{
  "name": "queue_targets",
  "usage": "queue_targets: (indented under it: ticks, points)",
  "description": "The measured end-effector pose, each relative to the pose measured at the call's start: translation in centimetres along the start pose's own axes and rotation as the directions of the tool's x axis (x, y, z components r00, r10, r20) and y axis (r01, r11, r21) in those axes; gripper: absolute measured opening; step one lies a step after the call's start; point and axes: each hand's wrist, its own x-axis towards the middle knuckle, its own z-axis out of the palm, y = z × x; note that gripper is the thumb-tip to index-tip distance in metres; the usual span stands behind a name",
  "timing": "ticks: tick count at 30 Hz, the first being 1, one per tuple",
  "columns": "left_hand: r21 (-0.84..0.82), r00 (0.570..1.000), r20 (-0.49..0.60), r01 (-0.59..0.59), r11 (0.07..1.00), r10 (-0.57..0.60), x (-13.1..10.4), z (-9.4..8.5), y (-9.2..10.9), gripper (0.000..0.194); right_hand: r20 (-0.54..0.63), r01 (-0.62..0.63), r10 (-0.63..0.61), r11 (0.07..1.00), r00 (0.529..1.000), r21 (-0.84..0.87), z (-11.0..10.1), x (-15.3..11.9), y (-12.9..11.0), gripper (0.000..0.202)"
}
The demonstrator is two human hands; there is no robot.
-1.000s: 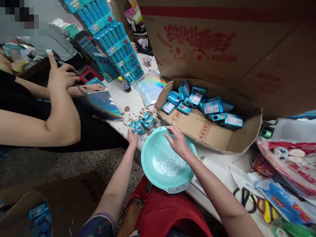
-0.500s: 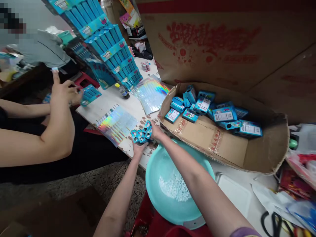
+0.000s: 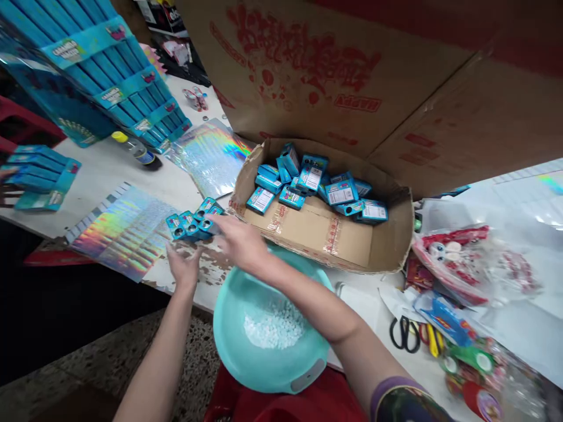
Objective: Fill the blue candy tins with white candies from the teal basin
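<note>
A tight cluster of small blue boxes with round holes in their ends sits at the table's front, by the holographic sheets. Just in front of them is my left hand, its fingers spread close to the lower edge of the cluster. My right hand reaches in from the right, fingers closed at the rightmost small box; its far fingertips are partly hidden. Below my right forearm stands a turquoise basin with small white pieces in it. More blue boxes lie loose in an open cardboard carton.
Holographic sheets lie left of the cluster, with another stack behind. A yellow-capped bottle stands near stacked blue display boxes. Another person's hand touches boxes at far left. Scissors and tape rolls lie right.
The view has swung right, bringing the scissors and tape rolls more into sight. My left hand has loosened from the boxes and its fingers have spread. My right hand stays at their right side.
</note>
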Motion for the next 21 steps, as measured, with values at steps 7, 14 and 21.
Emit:
queue_targets:
  ticks: [7, 14, 21]
  points:
    - [0.09, 0.973, 0.053, -0.228, 0.969, 0.224, -16.6, -5.1, 3.5, 0.031, -0.25, -0.459, 0.387, 0.777, 0.888, -0.43, -16.8, -12.5, 18.2, 0.041]
    - [0.001, 0.48, 0.819, -0.549, 0.836, 0.314, -23.5, 6.0, 4.5, 0.027, -0.079, -0.32, 0.373, 0.647, 0.925, -0.692, -16.0, -12.1, 25.8, 0.035]
    - [0.078, 0.335, 0.909, -0.722, 0.688, 0.248, -27.9, 8.9, 5.6, 0.026, -0.024, -0.313, 0.437, 0.604, 0.899, -0.733, -18.1, -13.5, 27.2, 0.04]
